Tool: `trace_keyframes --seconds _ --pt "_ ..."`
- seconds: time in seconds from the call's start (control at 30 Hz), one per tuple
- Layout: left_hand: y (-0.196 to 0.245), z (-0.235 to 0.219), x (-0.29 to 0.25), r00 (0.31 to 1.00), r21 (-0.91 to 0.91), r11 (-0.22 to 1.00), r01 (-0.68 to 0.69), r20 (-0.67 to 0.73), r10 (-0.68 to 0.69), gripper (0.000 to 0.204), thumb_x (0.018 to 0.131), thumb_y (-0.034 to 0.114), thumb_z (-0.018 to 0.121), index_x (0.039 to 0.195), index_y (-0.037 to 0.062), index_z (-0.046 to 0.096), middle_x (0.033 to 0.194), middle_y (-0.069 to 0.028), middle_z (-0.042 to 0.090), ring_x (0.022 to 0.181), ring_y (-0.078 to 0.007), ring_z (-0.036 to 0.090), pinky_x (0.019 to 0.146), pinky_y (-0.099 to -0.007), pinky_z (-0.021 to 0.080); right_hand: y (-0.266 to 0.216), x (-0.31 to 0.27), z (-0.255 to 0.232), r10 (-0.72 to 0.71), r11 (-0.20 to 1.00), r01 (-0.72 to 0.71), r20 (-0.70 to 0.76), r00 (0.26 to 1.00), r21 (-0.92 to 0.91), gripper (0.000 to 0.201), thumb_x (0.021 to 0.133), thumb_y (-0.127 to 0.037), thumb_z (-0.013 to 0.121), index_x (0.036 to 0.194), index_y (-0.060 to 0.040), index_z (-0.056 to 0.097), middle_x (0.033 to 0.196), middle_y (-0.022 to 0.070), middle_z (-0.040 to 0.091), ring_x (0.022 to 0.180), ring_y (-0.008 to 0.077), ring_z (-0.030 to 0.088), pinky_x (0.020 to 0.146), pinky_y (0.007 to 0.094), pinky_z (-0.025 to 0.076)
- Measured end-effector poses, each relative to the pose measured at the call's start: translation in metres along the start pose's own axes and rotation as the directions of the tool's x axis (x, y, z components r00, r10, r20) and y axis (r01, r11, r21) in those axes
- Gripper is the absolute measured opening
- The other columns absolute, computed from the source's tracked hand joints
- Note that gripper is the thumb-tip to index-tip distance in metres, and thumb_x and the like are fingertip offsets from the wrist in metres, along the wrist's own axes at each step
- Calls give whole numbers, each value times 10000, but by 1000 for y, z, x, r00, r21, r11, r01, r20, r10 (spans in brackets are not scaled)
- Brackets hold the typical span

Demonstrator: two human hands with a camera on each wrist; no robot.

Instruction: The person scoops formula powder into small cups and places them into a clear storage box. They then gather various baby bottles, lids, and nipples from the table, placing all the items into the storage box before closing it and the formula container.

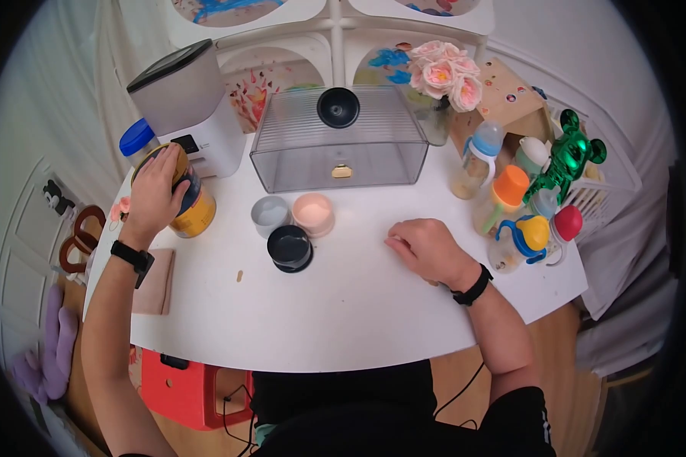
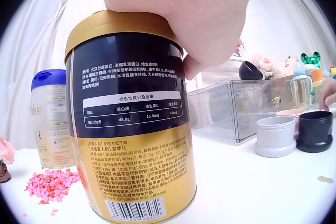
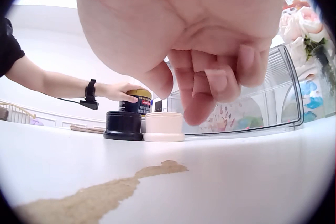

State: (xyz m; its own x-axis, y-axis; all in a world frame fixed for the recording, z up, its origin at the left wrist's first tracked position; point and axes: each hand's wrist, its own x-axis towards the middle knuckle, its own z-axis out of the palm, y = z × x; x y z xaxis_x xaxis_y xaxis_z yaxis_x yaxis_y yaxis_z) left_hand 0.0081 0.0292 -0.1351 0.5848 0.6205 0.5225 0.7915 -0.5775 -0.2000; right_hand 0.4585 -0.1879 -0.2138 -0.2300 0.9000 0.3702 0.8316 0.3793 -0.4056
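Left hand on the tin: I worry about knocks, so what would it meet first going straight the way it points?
The left hand would probably meet the white appliance first, just beyond the tin; the blue-lidded container sits left of that line. Depth is unclear.

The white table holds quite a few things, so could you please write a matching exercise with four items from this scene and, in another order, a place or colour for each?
1. Left hand
2. Round black piece
3. Pink cup
4. Bear figure

A. Shiny green
B. On top of the clear box
C. Beside the gray cup
D. On the can's gold lid

Pairs: 1-D, 2-B, 3-C, 4-A
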Motion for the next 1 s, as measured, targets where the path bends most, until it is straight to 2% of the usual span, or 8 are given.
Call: trace_keyframes --seconds 0.2,0.4,0.5,0.6,0.63,0.8,0.9,1.0 --pt "-2 -5 2 997 -27 999 34 70 -32 731 891 97 784 1533 -34 459 1556 -257 536 1432 -399 528 1240 -473 399 1 -1 -2 62 998 -64 -71 996 -22 247 848 49 647 1076 5 733 1019 178 708 881 389 701 783 456 583" --pt "-2 -11 1 997 -13 1000 -17 81 18 735 902 149 790 1529 -28 451 1555 -258 524 1450 -405 503 1247 -497 371 6 -1 -1 -122 987 99 -194 973 -127 394 799 124 638 1164 15 738 1177 142 650 1013 332 684 889 383 587" --pt "13 -21 1 985 135 987 -87 -136 105 694 893 134 790 1505 -7 494 1532 -243 541 1432 -409 510 1242 -490 363 15 -3 5 15 999 -9 -199 980 35 282 850 71 680 1117 13 746 1118 167 705 957 345 713 853 380 596" --pt "48 -26 5 966 -140 979 -148 -231 113 649 878 67 781 1479 19 542 1485 -222 588 1396 -407 544 1216 -502 378 18 -3 5 -8 999 16 -193 981 41 159 905 -20 719 1059 -9 759 1011 189 748 871 353 733 771 390 596" --pt "66 -22 6 968 -251 952 -178 -221 123 511 868 40 776 1359 41 637 1344 -188 656 1274 -395 613 1124 -489 459 15 -4 3 14 999 -10 -140 990 30 138 911 -54 731 1041 -17 760 984 196 749 843 356 734 735 391 590" --pt "141 -16 19 936 -423 883 -202 181 301 375 876 35 772 1245 66 712 1175 -162 674 1091 -373 674 939 -453 561 -9 -4 -17 186 982 -186 -4 983 -31 139 897 -154 778 979 -43 760 910 175 751 831 334 718 717 389 555" --pt "160 -7 22 897 -437 883 -170 302 322 396 873 26 773 1261 75 714 1184 -162 650 1063 -370 684 919 -441 572 -7 -1 -18 -76 989 51 -176 981 -141 134 872 -139 789 951 -37 752 881 131 724 887 310 663 815 402 524" --pt "165 3 21 870 -460 871 -172 344 353 401 870 6 768 1261 82 721 1197 -163 630 1031 -365 696 909 -429 581 4 -2 -8 -134 989 126 -106 985 -77 123 864 -109 781 953 -32 748 873 102 682 919 299 604 874 418 490"
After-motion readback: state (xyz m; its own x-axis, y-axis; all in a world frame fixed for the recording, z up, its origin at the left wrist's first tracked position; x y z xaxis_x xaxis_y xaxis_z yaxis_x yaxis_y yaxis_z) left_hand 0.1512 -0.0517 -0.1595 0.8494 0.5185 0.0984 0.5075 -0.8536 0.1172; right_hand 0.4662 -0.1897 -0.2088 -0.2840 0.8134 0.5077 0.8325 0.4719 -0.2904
